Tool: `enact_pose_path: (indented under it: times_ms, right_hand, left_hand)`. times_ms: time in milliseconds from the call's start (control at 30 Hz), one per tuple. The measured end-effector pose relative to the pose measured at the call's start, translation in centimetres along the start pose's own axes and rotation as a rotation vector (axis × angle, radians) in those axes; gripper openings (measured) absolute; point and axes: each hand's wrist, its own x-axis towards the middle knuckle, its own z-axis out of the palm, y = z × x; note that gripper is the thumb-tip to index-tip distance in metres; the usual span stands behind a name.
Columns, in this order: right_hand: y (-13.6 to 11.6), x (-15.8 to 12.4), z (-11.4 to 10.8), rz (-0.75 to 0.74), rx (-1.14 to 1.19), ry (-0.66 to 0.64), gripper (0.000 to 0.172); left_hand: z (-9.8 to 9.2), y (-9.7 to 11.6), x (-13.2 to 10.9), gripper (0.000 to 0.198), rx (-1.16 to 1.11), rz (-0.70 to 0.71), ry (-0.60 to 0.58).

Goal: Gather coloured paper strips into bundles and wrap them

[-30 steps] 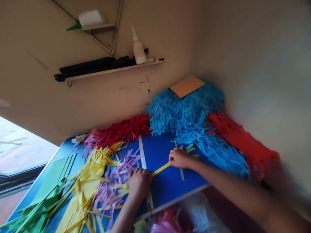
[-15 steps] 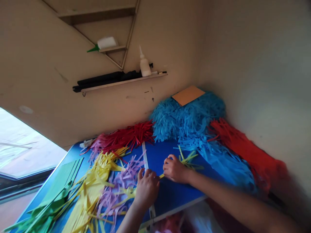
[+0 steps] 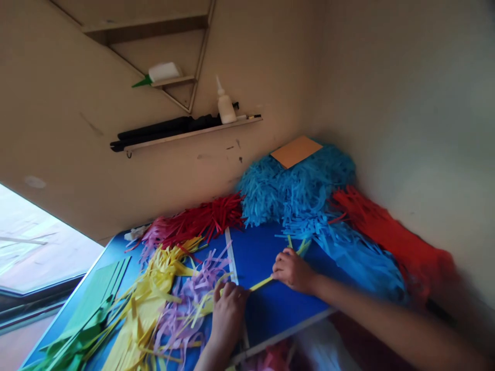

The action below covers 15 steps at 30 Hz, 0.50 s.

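A yellow paper strip (image 3: 261, 283) stretches between my two hands above the blue table (image 3: 266, 319). Its left end is pinched in my left hand (image 3: 229, 312), its right part in my right hand (image 3: 293, 270), both with fingers closed. Beyond my right hand, more yellow-green strip ends (image 3: 303, 246) fan out. Beside my left hand lies a tangle of lilac paper strips (image 3: 181, 314), and left of that a bunch of yellow strips (image 3: 154, 286). My fingers hide the gripped parts of the strip.
Green paper strips (image 3: 93, 293) lie at the left edge. Red fringe (image 3: 209, 214) and blue fringe (image 3: 294, 185), topped by an orange sheet (image 3: 297, 151), sit along the wall. Red-orange fringe (image 3: 394, 232) lies right. A shelf (image 3: 193, 135) above carries a glue bottle (image 3: 226, 105).
My hands have moved apart, the right one to the right and the left one slightly left and down. A longer stretch of yellow strip now shows between them.
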Motion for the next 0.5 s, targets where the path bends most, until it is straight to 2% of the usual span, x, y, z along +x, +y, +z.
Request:
enact_pose_path:
  times_ms: [167,500]
  right_hand:
    - [0.9,-0.4,-0.2,0.216,0.177,0.039,0.005]
    - [1.9,-0.2,-0.2,0.249,0.205,-0.01,0.009]
  left_hand:
    - [0.0,-1.2,0.1,0.025,-0.132,-0.071,-0.033]
    - [0.4,-1.0,0.5,0.026,-0.182,-0.135,-0.051]
